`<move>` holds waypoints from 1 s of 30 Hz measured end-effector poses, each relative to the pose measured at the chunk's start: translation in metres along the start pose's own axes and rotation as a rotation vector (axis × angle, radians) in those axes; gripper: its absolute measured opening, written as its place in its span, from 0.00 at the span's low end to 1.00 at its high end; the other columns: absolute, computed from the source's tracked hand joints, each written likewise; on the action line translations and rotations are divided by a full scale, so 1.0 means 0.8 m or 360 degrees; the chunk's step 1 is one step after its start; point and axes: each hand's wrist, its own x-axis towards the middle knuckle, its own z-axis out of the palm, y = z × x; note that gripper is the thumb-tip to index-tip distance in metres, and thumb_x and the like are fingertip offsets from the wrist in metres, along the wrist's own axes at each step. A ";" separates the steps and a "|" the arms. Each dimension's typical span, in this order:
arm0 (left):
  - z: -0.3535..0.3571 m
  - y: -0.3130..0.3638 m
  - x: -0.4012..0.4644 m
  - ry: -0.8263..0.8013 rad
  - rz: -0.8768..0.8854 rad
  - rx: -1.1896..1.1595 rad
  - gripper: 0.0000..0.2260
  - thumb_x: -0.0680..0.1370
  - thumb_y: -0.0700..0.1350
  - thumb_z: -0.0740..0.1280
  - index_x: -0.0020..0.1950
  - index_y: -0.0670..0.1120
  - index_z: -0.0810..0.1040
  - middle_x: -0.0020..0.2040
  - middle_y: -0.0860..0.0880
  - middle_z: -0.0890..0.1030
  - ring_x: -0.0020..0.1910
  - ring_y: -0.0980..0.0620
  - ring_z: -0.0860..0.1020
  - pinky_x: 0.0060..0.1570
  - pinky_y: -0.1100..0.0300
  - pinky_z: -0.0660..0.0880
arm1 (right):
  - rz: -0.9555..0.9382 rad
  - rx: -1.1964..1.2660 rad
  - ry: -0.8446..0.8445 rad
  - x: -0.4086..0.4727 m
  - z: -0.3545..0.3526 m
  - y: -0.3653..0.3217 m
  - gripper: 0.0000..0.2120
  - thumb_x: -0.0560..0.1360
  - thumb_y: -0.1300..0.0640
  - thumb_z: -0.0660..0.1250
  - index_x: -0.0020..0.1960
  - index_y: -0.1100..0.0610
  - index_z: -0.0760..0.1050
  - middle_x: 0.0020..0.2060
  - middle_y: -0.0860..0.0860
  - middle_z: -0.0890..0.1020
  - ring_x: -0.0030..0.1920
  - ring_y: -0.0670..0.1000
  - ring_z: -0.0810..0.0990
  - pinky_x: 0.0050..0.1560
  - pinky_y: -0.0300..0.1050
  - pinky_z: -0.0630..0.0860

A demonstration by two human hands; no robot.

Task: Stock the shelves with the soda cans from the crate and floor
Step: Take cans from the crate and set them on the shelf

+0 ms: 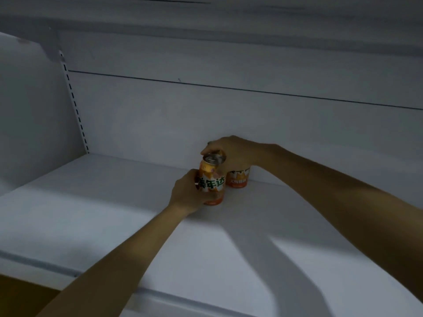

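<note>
Two orange soda cans stand upright on the white shelf (114, 213), close to its back wall. The front can (211, 178) has green lettering and a silver top. My left hand (188, 191) grips its side from the left. My right hand (231, 152) reaches over from the right, its fingers curled on the front can's top rim. That hand covers the top of the rear can (238, 179), which stands just behind and to the right; only the rear can's lower half shows.
The shelf's back panel (251, 115) rises right behind the cans. A slotted upright (76, 110) runs down the left corner beside a side panel. Another shelf (206, 19) overhangs above. A brown surface (20, 296) shows below the shelf's front lip at bottom left.
</note>
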 end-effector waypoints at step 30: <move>0.016 -0.016 0.031 0.0020 0.0002 0.0006 0.28 0.67 0.48 0.78 0.63 0.46 0.73 0.58 0.49 0.80 0.56 0.49 0.79 0.53 0.58 0.74 | 0.0012 0.0053 0.0324 -0.006 0.013 0.023 0.24 0.70 0.55 0.75 0.64 0.55 0.76 0.63 0.53 0.78 0.59 0.53 0.77 0.51 0.40 0.67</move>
